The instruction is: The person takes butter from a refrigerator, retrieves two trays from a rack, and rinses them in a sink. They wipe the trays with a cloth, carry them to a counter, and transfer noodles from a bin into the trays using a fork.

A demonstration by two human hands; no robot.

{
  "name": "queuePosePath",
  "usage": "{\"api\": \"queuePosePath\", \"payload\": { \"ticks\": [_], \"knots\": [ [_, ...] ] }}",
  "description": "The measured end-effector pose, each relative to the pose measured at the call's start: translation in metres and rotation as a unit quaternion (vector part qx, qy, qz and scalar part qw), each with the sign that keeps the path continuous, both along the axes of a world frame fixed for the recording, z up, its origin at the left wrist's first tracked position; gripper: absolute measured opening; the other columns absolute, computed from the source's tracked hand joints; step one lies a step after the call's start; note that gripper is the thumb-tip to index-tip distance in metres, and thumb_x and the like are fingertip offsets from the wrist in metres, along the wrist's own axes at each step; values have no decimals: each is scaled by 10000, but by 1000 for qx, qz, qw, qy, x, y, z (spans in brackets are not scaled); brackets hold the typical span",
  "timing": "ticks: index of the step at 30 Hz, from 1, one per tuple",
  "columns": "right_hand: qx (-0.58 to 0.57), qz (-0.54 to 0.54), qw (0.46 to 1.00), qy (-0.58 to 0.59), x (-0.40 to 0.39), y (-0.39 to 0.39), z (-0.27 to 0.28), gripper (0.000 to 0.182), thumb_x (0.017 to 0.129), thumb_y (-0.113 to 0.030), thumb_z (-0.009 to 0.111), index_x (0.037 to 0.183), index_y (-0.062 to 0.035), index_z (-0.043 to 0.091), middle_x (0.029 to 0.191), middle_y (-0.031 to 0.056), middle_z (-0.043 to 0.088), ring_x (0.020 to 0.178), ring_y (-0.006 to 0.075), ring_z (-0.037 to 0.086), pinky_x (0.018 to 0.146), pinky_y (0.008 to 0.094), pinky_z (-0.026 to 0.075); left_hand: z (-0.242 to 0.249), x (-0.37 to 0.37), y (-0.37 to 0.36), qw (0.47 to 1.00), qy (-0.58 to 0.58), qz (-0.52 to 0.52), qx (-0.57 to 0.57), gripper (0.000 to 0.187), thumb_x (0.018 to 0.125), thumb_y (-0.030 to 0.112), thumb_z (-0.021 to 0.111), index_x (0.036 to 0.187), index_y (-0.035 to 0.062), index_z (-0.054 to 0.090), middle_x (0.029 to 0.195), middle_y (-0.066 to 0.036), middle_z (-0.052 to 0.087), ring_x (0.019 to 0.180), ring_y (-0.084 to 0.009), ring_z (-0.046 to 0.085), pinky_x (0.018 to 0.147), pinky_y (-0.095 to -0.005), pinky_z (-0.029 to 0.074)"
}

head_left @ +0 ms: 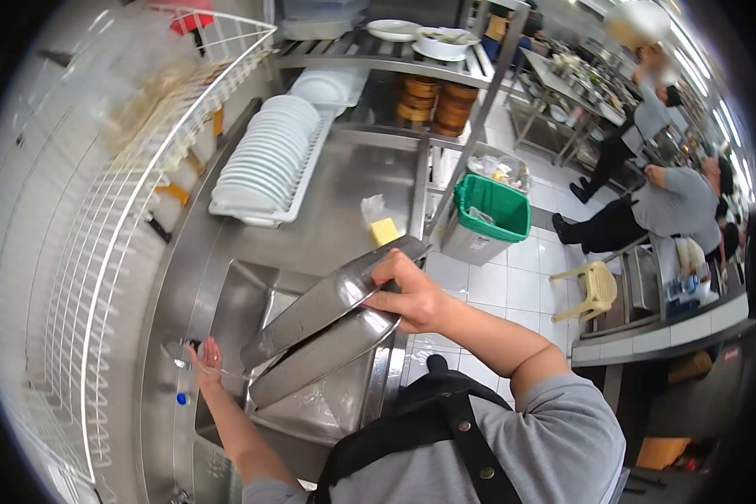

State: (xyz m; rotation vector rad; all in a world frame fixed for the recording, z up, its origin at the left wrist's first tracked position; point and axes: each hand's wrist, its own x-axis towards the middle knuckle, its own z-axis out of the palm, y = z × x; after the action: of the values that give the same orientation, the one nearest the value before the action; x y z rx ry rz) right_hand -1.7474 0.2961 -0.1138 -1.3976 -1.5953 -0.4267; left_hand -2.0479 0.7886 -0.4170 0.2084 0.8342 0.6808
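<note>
The right hand (pixel 412 298) holds a long metal tray (pixel 328 311) tilted over the sink (pixel 252 294). The left hand (pixel 206 361) touches the tap (pixel 181 351) beside the sink. White plates (pixel 265 160) stand behind the sink.

Silver-grey steel pans (pixel 328 323) tilt over a matching grey steel sink (pixel 244 294), white plates (pixel 265 160) fill a white rack (pixel 298 189) at upper centre, a yellow sponge (pixel 384 230) lies mid-frame, a green-lined bin (pixel 491 210) stands right of it, and a pale yellow chair (pixel 596 290) sits on white floor tiles (pixel 512 286).
</note>
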Motion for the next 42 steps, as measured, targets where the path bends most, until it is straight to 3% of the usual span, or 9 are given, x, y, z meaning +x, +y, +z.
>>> {"api": "queuePosePath", "payload": {
  "ticks": [6, 12, 18, 23, 25, 26, 31, 35, 42],
  "knots": [
    [-5, -4, 1000, 12, 0, -10, 1, 331, 687, -9, 733, 1018, -2, 733, 966, 142, 525, 868, 323, 531, 748, 417, 450, -54, -15, 42, 1000, 1, -10, 0, 829, 715, 502, 871, 1216, -85, 569, 1131, -171, 703, 1064, -234, 684, 870, -353, 583],
    [28, -2, 1000, 10, 1, -14, -1, 352, 618, -24, 692, 968, 1, 727, 971, 148, 524, 843, 324, 533, 714, 418, 450, -64, -12, 70, 958, 241, -138, 69, 709, 710, 509, 890, 1083, -23, 606, 1058, -124, 719, 927, -189, 714, 733, -295, 576],
    [40, -10, 999, 5, 2, -17, 7, 338, 625, -16, 712, 960, 17, 728, 965, 146, 528, 824, 317, 532, 703, 414, 444, -56, 22, 56, 726, 605, -88, 315, 833, 706, 590, 850, 1193, -32, 588, 876, -128, 670, 763, -319, 678, 578, -419, 543],
    [75, 14, 997, -15, 10, -24, 21, 318, 636, 14, 734, 954, 11, 732, 949, 130, 539, 820, 301, 541, 694, 405, 443, -100, 1, 17, 431, 738, -40, 518, 760, 819, 560, 740, 1273, -25, 572, 980, -228, 688, 865, -365, 686, 728, -457, 558],
    [77, 13, 997, -18, 18, -33, 26, 321, 635, 24, 740, 956, 8, 733, 945, 124, 544, 824, 294, 546, 692, 397, 445, -106, -12, -5, 354, 726, -234, 541, 643, 895, 462, 667, 1319, -9, 560, 1095, -244, 684, 987, -351, 687, 805, -449, 555],
    [79, -2, 997, -14, 24, -39, 26, 324, 631, 24, 744, 955, 6, 735, 943, 125, 546, 824, 292, 547, 693, 394, 447, -100, -19, -26, 346, 682, -441, 469, 570, 937, 384, 623, 1357, 6, 550, 1171, -247, 671, 1073, -338, 677, 845, -446, 549],
    [77, -58, 995, 8, 61, -68, 32, 325, 619, 15, 760, 943, -5, 749, 920, 128, 553, 807, 285, 551, 699, 382, 458, -153, -50, -157, 313, 602, -522, 517, 811, 639, 351, 897, 1332, 79, 576, 1344, -182, 590, 1278, -345, 535, 1104, -492, 392],
    [85, -15, 996, -26, 86, -79, 37, 315, 601, -1, 747, 916, -8, 734, 927, 121, 555, 792, 282, 545, 680, 390, 438, -48, 21, -249, 208, 602, -616, 464, 1202, 561, 297, 954, 1556, 99, 310, 1551, -249, 364, 1455, -386, 333, 1194, -537, 266],
    [112, -7, 993, 35, 134, -65, 20, 316, 633, 3, 748, 948, 7, 713, 932, 142, 528, 834, 323, 552, 713, 423, 453, 33, 66, -302, 844, 177, -320, 393, 994, 666, 102, 825, 1518, 72, 314, 1569, -110, 345, 1472, -288, 316, 1180, -475, 331]
  ]
}}
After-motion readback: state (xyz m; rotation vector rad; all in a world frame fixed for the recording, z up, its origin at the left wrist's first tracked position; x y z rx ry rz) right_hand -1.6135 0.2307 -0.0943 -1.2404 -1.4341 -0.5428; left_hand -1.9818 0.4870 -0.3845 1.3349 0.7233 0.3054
